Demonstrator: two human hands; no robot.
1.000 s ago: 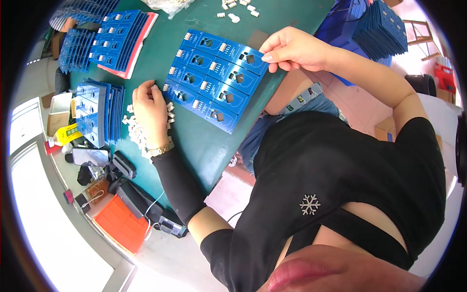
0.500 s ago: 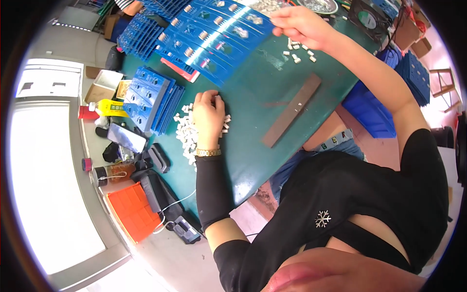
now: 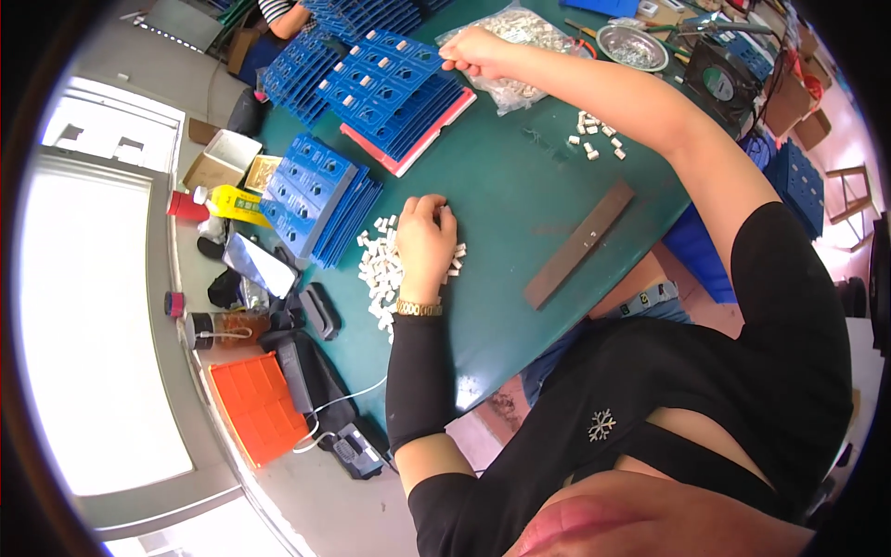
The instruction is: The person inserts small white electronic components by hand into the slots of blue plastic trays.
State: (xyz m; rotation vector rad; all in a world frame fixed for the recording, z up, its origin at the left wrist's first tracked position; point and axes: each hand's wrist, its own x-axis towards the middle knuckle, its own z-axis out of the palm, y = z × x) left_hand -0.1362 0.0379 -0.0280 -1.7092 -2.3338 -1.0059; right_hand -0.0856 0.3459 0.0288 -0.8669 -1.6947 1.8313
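Note:
My right hand is pinched at the far right corner of the top blue circuit-board panel. That panel rests on a stack of similar ones, over a red-and-white tray. Small pale parts sit in some of its cells. My left hand, with a gold watch band at the wrist, lies on a heap of small white connectors. Its fingers are curled, and whatever they hold is hidden.
More blue panels lean at left, beside a yellow bottle and a phone. A brown bar lies at right, below loose white connectors. A bag of connectors and a metal dish stand farther back. Another person's arm shows at top left.
The blue panel that my right hand held raised and tilted now lies on the stack. My right hand has moved left with it. My left hand stays at the connector heap; the whole view has shifted.

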